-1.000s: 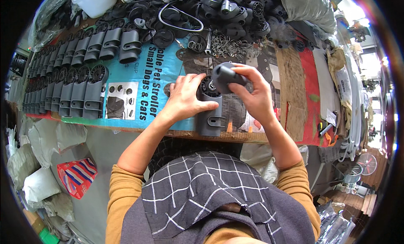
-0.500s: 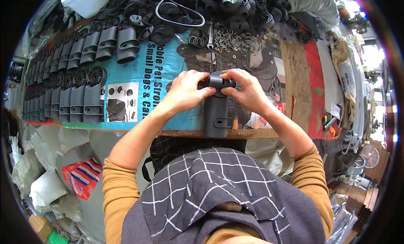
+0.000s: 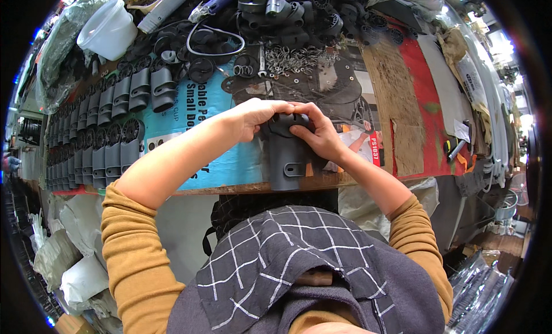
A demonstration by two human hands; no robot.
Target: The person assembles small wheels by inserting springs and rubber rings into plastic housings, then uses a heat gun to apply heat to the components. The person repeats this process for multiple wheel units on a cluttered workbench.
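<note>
A dark grey plastic housing (image 3: 284, 161), shaped like a tube with a round joint at its far end, lies at the front edge of the table, pointing toward me. A small slotted clip sticks out near its close end. My left hand (image 3: 256, 116) reaches over the joint from the left with the wrist bent, its fingers closed at the top. From the right, my right hand (image 3: 319, 132) grips the same joint, thumb on the near face and fingers behind. The fingertips of both hands meet there, and what lies under them is partly hidden.
Rows of similar grey housings (image 3: 119, 153) stand at the left. Metal clips and rings (image 3: 293, 59), a wrench (image 3: 262, 65) and a spring (image 3: 245, 66) lie beyond my hands. Black plastic parts (image 3: 293, 14) are heaped at the back, with a white tub (image 3: 108, 30) at far left.
My left hand has shifted from the joint's side to its top, with the elbow swung outward. The right thumb has moved onto the joint's near face. The whole view has shifted slightly.
</note>
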